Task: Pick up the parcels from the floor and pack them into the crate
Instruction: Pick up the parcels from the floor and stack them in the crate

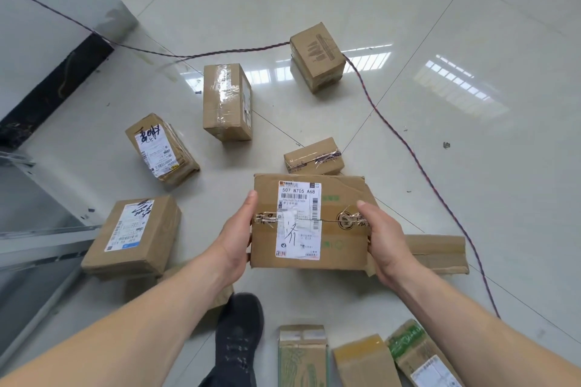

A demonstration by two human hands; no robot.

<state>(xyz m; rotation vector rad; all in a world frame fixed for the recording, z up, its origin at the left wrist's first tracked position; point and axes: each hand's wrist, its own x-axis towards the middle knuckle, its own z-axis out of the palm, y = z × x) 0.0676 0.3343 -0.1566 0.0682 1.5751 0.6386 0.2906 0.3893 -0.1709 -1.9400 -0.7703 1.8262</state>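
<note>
I hold a flat brown cardboard parcel (341, 223) with a white shipping label above the floor, in the middle of the view. My left hand (237, 237) grips its left edge, thumb on top. On the opposite edge my right hand (385, 239) grips it the same way. Several other brown parcels lie scattered on the tiled floor: a tall taped one (226, 102), a cube-like one (316, 56), a small one (312, 155), two labelled ones at left (160, 148) (132, 236). No crate is in view.
A twisted red-blue cord (408, 148) runs across the floor past the far parcel. A grey wall with a black base (53, 85) and metal rails (37, 239) stand at left. My dark shoe (240, 330) is at the bottom, next to more parcels (364, 361).
</note>
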